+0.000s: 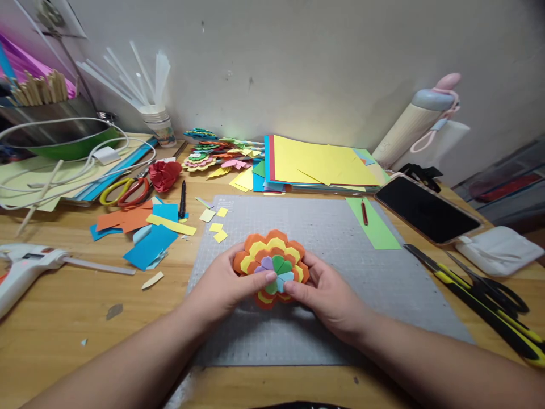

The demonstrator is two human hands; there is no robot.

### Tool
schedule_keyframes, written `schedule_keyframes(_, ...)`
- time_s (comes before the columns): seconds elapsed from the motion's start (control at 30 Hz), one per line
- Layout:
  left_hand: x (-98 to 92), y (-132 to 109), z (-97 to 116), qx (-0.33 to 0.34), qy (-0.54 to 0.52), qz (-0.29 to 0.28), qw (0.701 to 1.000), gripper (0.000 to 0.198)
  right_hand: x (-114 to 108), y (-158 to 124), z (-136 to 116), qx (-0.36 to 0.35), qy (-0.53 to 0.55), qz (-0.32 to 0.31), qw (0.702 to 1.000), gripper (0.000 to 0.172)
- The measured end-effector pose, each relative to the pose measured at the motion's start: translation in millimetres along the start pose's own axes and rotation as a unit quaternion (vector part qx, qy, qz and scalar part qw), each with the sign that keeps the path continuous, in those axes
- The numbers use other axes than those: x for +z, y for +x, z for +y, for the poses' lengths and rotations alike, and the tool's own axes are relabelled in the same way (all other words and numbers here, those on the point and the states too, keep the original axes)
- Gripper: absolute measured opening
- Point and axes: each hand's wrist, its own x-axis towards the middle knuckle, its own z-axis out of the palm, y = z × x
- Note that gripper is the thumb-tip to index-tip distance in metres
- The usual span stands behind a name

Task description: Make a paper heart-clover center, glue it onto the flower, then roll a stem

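Note:
A layered paper flower (pixel 272 250) is held between my two hands over the grey cutting mat (pixel 340 335). Its petals form orange and yellow rings around a centre of purple, green and light blue pieces. My left hand (pixel 232 278) grips the flower's left side, with the thumb lying across its centre. On the right side, my right hand (pixel 332 289) closes around the edge, its thumb pressing near the light blue pieces. The fingers behind the flower are mostly hidden. Small yellow paper squares (pixel 218 227) lie on the mat to the left.
Paper scraps (pixel 153 244), scissors (pixel 125 192) and a glue gun (pixel 29 272) lie left. Behind are finished paper flowers (pixel 213 156) and stacked coloured sheets (pixel 323 162). To the right are a phone (pixel 428 207), a cutter knife (pixel 472 301), black scissors (pixel 498 289) and a bottle (pixel 413 122).

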Motion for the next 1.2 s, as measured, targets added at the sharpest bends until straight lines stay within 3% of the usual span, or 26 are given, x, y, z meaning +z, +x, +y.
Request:
schedule_keyframes(0.17,-5.1,-2,3,-0.006,0.058,-0.024,0.998,0.039,-2,-3,1,-0.021,-0.038,-0.004,0.999,0.048)
schedule_keyframes(0.33,-7.5,-5,8,0.023,0.116,-0.021,0.993,0.053,-1,-5,-2,-0.025,-0.092,-0.021,0.995,0.043)
schedule_keyframes(0.5,-6.9,-6,6,-0.002,0.146,-0.088,0.985,0.034,-1,-7,-2,-0.018,-0.127,-0.031,0.991,0.037)
schedule_keyframes(0.77,-4.6,-10,8,0.054,0.146,-0.022,0.988,0.03,-3,-7,0,-0.023,-0.083,-0.043,0.995,0.049)
schedule_keyframes(0.9,-4.6,-9,8,0.031,0.141,-0.014,0.989,0.031,0,-7,-1,-0.048,-0.101,-0.007,0.994,0.041)
schedule_keyframes(0.97,-7.7,-5,7,0.031,0.118,-0.012,0.992,0.041,2,-5,-4,-0.057,-0.106,0.026,0.992,0.036)
schedule_keyframes(1.03,-13.0,0,4,0.062,0.099,0.043,0.992,0.052,3,2,-10,-0.05,-0.102,0.056,0.992,0.036)
schedule_keyframes(1.1,-18.9,5,3,0.114,0.109,0.143,0.977,0.051,2,13,-18,-0.034,-0.114,0.067,0.991,0.035)
schedule_keyframes(1.17,-23.2,8,2,0.15,0.134,0.221,0.954,0.043,-2,29,-26,-0.027,-0.195,0.058,0.979,0.032)
schedule_keyframes(1.2,-24.1,9,2,0.157,0.143,0.24,0.947,0.04,-5,38,-31,-0.033,-0.287,0.057,0.956,0.033)
